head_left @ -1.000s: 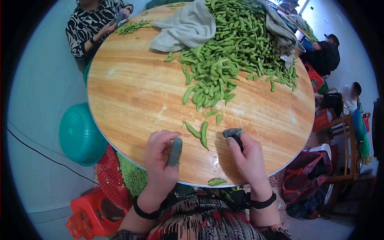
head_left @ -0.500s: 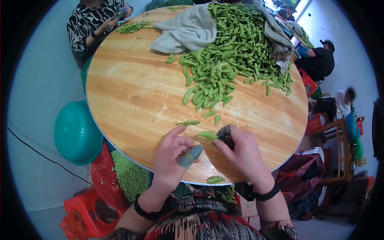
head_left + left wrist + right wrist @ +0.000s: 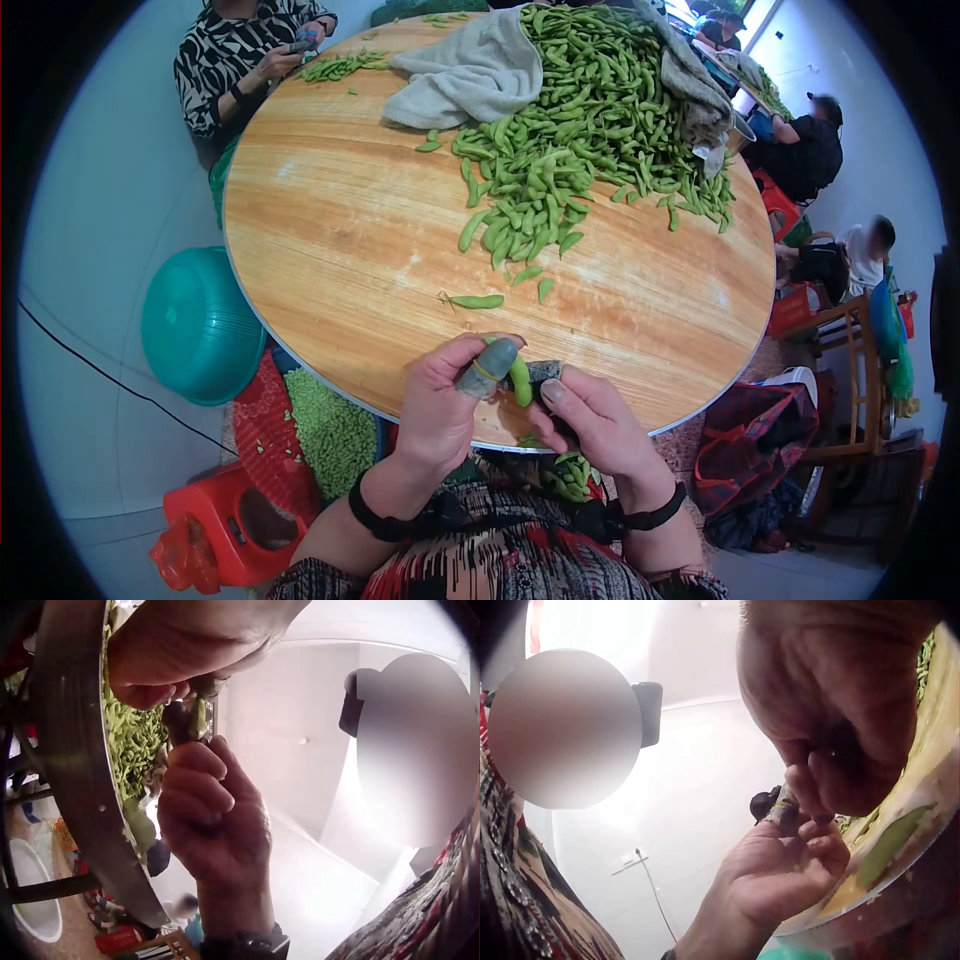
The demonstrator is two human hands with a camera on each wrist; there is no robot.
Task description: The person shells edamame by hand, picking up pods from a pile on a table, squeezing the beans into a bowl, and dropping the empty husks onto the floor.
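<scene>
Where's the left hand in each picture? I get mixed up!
Head: left hand, just below the middle.
Left wrist: left hand, big, top, left of middle.
Right wrist: left hand, low, right of middle.
In all three: the table, middle in head, left in left wrist, right in right wrist.

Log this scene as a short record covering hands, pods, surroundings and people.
Left hand: pinches a green pod; grey cover on the thumb
Right hand: holds the same pod; dark cover on a finger
Loose pod: on the table, just beyond the hands
Pod heap: far side of the table, with a pale cloth at its left
Left of table: teal basin, shelled beans, red stool
Other people: one at far left; others in the right background
</scene>
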